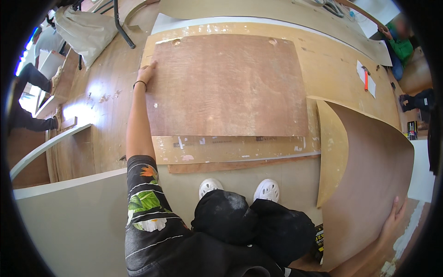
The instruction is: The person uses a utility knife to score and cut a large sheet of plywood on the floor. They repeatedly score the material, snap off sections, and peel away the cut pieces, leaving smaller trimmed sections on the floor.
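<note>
A brown plywood board lies flat on a larger tan sheet with white paint specks. My left hand is closed on the board's left edge, near its far corner. To the right, a thin bent sheet, brownish on its inner face and tan on the curled-over part, stands curved beside me. My right hand grips its outer edge at the lower right, fingers partly hidden by the sheet. Two small holes show near the board's far edge.
A hammer with an orange handle lies on white paper at the right. A person in green is at the far right; another person's legs are at the left. A curved white strip and grey panel lie left.
</note>
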Motion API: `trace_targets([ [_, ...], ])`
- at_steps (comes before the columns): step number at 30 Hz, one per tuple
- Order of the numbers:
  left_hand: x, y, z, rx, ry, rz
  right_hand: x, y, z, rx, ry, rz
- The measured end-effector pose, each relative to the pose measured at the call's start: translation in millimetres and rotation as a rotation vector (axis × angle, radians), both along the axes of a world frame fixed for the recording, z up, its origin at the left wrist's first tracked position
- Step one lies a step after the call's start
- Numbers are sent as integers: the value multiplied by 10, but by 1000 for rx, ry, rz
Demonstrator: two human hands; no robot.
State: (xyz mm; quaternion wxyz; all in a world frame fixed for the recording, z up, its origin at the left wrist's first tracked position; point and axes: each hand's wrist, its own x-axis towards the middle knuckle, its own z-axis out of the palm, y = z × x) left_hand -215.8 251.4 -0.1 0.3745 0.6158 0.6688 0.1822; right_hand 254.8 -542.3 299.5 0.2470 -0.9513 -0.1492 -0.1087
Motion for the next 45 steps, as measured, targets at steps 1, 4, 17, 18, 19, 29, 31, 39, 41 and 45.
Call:
trace_targets([
  [1, -47, 37, -87, 21, -33, -7, -27, 1, 23, -47, -21, -7],
  [4, -447, 191, -520, 194, 66, -54, -101, 44, 73, -17, 42, -74],
  [17, -243, -841, 446, 791, 432, 240, 80, 320, 94, 260, 50, 253],
  [18, -55, -976, 642, 852, 364, 229, 132, 300, 125, 222, 51, 193],
  [19, 142, -1103, 824, 874, 263, 163, 205, 279, 144, 200, 40, 190],
  [29, 2406, -2885, 1225, 509, -472, -760, 798, -506, 442, 414, 121, 42],
  [31, 2919, -3192, 1205, 297, -437, -941, 835, -587, 401, 542, 172, 15],
  [39, 4782, -4003, 1518, -423, -702, -974, 988, -634, -145, 978, 242, 244],
  [41, 5061, -4114, 1585, -502, -848, -920, 1011, -663, -361, 1052, 292, 279],
  [45, 5369, -4171, 1589, -471, -871, -929, 1044, -729, -774, 1063, 286, 181],
])
